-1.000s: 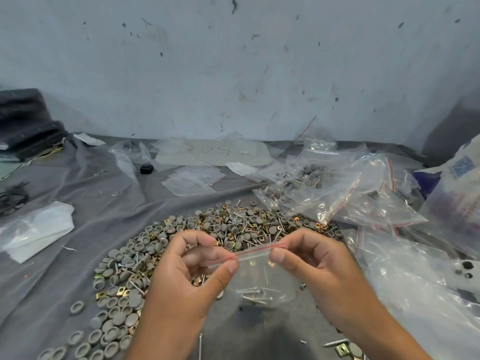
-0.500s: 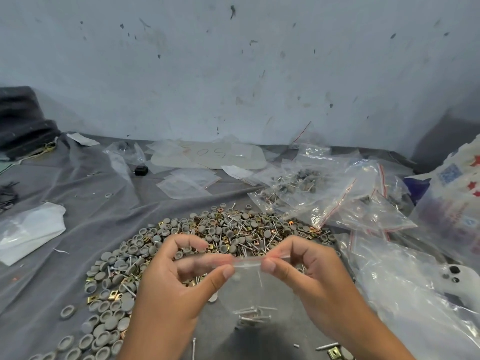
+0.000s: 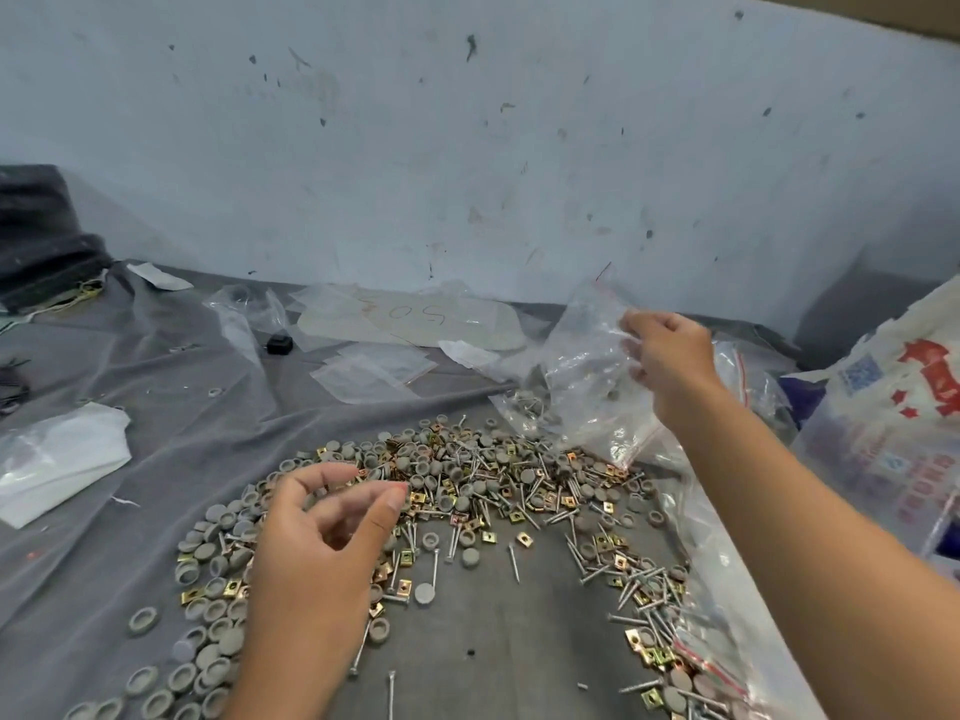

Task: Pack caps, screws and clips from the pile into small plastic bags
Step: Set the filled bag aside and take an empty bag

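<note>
A pile of grey caps, silver screws and brass clips (image 3: 467,485) lies spread on the grey cloth (image 3: 493,652). My left hand (image 3: 322,543) hovers over the pile's left side with loosely curled fingers and nothing in them. At the far right of the pile, my outstretched right hand (image 3: 670,356) grips a crumpled clear plastic bag (image 3: 587,366) with a red zip strip, holding it up above other filled bags. I cannot pick out the small bag with screws seen earlier.
Flat empty small bags (image 3: 374,371) lie behind the pile, beside a small black object (image 3: 279,344). A printed white sack (image 3: 893,418) stands at the right. More clear bags (image 3: 727,631) line the right edge. White plastic (image 3: 57,459) and dark folded material (image 3: 36,236) sit left.
Both hands pinched the top of a small bag holding screws; now they are apart. My right hand has reached right and back to the bag heap, and my left hand has dropped over the pile.
</note>
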Demonstrator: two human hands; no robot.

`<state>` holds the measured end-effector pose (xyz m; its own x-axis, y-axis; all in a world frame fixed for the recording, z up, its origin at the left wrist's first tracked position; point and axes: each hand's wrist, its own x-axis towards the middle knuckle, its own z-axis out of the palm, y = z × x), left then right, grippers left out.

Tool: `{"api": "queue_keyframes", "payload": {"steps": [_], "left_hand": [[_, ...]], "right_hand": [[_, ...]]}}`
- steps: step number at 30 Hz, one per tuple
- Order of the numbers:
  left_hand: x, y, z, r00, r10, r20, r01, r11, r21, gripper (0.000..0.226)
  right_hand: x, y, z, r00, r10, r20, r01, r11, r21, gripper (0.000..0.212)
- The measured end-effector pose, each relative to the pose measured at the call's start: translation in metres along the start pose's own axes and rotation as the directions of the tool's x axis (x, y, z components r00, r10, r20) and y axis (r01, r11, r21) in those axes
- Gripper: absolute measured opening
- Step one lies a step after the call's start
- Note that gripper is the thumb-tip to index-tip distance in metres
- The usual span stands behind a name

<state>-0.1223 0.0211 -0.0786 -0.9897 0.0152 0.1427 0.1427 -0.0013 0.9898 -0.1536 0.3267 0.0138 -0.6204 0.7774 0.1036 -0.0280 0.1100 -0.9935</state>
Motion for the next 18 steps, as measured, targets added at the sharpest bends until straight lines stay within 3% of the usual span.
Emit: {"api": "queue_keyframes", "payload": {"steps": [2,4,6,8,11,15,17,18], "left_hand": [[0.0,-0.001,-0.001,1.0,0.006,0.004,-0.006,1.0,0.019,0.048],[0.001,-0.001,-0.002,1.0,0.011,0.0,-0.011,1.0,0.022,0.046],[0.002,0.0,-0.002,1.0,0.022,0.001,-0.022,1.0,0.015,0.045],[0.002,0.001,-0.001,1.0,0.031,0.003,-0.031,1.0,0.0,0.045],[0.001,0.0,0.002,0.999,0.034,0.017,-0.034,0.999,-0.011,0.043],[0.0,-0.001,0.005,0.998,0.042,0.042,-0.04,0.999,-0.031,0.043],[0.0,-0.003,0.005,0.998,0.048,0.051,-0.047,0.999,-0.018,0.043],[-0.001,-0.005,0.005,0.997,0.047,0.055,-0.047,0.999,-0.012,0.042]], "right_hand": [[0.017,0.009,-0.019,0.995,0.073,-0.073,-0.077,0.996,-0.05,0.004],[0.016,0.029,-0.04,0.99,0.128,-0.057,-0.138,0.959,-0.247,0.016],[-0.002,0.048,-0.065,0.996,0.08,-0.05,-0.094,0.875,-0.475,0.025],[-0.028,0.063,-0.089,1.0,0.007,0.027,0.012,0.779,-0.627,0.016],[-0.067,0.079,-0.124,0.985,-0.013,0.173,0.153,0.538,-0.829,0.02],[-0.097,0.099,-0.16,0.961,0.186,0.207,0.186,0.122,-0.975,0.07],[-0.108,0.106,-0.168,0.947,0.237,0.217,0.198,0.098,-0.975,0.061],[-0.111,0.109,-0.171,0.95,0.212,0.229,0.196,0.165,-0.967,0.047]]}}
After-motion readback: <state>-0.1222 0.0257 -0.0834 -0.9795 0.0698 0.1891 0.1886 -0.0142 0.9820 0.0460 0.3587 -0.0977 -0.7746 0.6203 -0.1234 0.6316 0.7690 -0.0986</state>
